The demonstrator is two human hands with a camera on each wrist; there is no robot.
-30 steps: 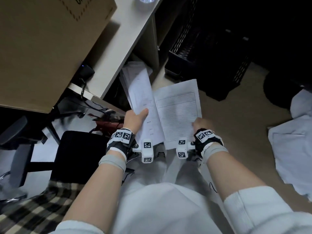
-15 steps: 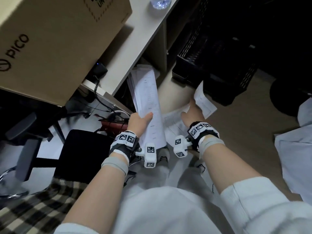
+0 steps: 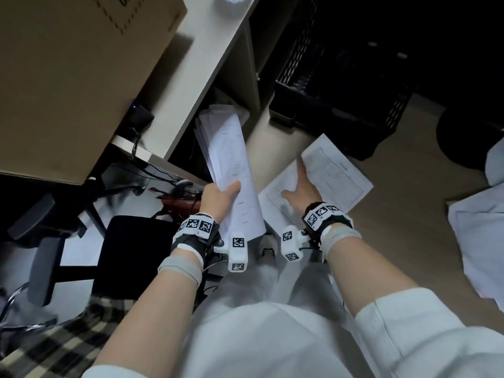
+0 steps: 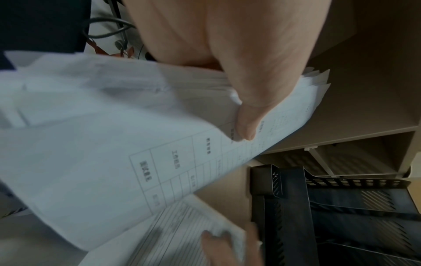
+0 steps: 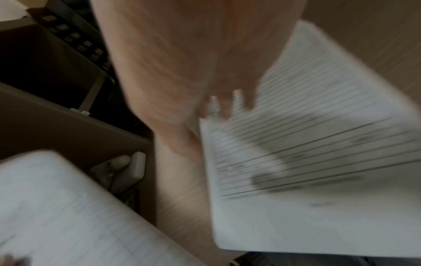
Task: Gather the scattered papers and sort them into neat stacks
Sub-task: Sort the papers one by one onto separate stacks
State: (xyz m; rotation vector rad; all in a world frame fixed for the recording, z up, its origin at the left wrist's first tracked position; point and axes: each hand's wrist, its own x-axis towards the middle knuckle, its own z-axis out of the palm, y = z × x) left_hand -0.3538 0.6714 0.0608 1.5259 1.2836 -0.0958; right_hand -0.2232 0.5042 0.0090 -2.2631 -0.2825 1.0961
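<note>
Nearest the camera, two bare forearms with grey wristbands and marker-tagged wrist rigs, white sleeves pushed up above them. Just ahead, left hand (image 3: 218,199) clamped on a sheaf of papers (image 3: 231,170): thumb laid across the printed top page, fingers curled beneath, edge-on and tilted so the far end points away toward the bench (image 3: 196,77). Same grip plain in the left wrist view, thumb (image 4: 247,124) pressed on a gridded form, page corners fanned unevenly past it. Beside the sheaf, to its right and a little lower, right hand (image 3: 301,190) spread flat, fingers straight and apart, palm down on a lined sheet (image 3: 281,205) lying on the floor. Second lined sheet (image 3: 335,170) overlapping the first, touching the fingertips and reaching beyond them to the right; blurred in the right wrist view, so whether any finger slips under its edge cannot be told. Farther on, black mesh crate (image 3: 338,85) on the floor, near the far corner of that second sheet. Left of the sheaf, dark chair (image 3: 81,241) and tangled cables under the bench. On the bench, large cardboard box (image 3: 68,77) and, farthest off, bottom of a clear bottle (image 3: 231,2). Off at the right edge, pale cloth (image 3: 480,241) on the floor, well apart from both hands.
</note>
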